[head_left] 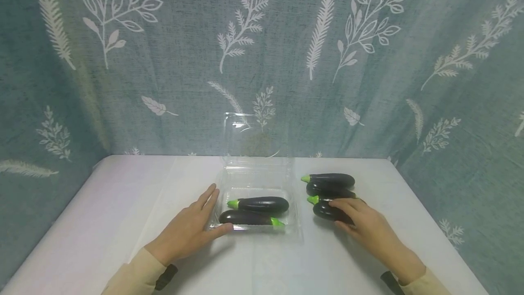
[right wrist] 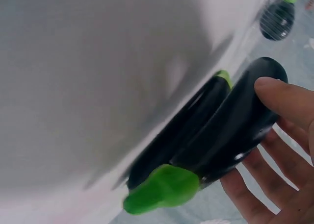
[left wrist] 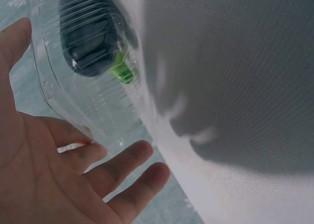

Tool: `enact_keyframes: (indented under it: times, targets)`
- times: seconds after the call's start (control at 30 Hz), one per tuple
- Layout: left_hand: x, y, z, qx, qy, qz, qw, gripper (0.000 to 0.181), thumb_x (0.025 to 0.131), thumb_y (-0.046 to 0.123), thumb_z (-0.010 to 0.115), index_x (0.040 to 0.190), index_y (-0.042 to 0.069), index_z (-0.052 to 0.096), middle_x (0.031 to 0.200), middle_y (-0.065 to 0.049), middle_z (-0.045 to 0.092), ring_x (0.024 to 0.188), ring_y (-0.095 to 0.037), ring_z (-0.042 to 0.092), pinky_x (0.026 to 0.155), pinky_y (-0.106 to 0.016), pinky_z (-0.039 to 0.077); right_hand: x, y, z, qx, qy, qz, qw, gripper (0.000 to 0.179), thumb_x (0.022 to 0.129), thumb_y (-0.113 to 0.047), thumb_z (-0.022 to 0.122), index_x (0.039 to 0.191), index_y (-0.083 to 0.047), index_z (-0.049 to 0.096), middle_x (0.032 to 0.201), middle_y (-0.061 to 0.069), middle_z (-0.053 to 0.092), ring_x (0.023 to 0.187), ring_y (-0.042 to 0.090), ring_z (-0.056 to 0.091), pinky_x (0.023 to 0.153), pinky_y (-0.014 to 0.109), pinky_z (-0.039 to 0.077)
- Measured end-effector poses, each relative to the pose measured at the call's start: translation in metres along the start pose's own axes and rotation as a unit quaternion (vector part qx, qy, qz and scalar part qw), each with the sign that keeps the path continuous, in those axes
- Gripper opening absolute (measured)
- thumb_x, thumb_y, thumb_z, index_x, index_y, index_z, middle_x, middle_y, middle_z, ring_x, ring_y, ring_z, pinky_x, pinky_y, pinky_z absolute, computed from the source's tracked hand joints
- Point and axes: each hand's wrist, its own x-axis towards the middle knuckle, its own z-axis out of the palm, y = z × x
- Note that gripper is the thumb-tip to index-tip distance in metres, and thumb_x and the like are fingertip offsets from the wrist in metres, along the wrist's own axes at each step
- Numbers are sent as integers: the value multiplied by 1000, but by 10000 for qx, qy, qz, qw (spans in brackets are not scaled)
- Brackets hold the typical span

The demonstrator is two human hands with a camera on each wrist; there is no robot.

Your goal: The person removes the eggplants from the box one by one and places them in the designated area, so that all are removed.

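Observation:
A clear plastic clamshell box [head_left: 262, 228] sits mid-table with its lid [head_left: 257, 138] raised at the back. Inside lie two dark eggplants, the farther one [head_left: 264, 204] with its green stem to the left, the nearer one [head_left: 245, 217] with its stem to the right. My left hand [head_left: 190, 231], fingers extended, touches the box's left side, its thumb at the front rim. On the right, my right hand [head_left: 372, 226] pinches the nearest eggplant [right wrist: 230, 126] of a row between thumb and fingers. Beside it lies another eggplant [right wrist: 181, 131].
Farther back in the right-hand row are more eggplants, the rearmost [head_left: 331, 180] with its stem to the left. A white cloth [head_left: 135, 195] covers the table. Blue-green curtains [head_left: 184, 104] with white leaf prints hang behind and along both sides.

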Motion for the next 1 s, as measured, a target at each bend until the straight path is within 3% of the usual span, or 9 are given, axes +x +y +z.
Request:
enact_keyframes:
  times: [0.43, 1.0]
  targets:
    - [-1, -1, 1, -27, -51, -51, 10000, 100, 94, 71, 53, 156, -4, 31, 164, -19, 27, 128, -46, 53, 104, -57, 45, -9, 2, 10, -96, -126, 130, 9998, 54, 64, -7, 93, 113, -11, 72, 112, 10, 68, 99, 28, 68, 79, 46, 59]
    - [-1, 0, 0, -55, -122, -93, 9999, 101, 94, 72, 51, 157, -4, 29, 164, -19, 25, 129, -46, 53, 105, -57, 44, -9, 3, 13, -126, -48, 215, 9997, 50, 66, -4, 91, 112, -11, 72, 109, 8, 69, 97, 28, 68, 76, 46, 59]
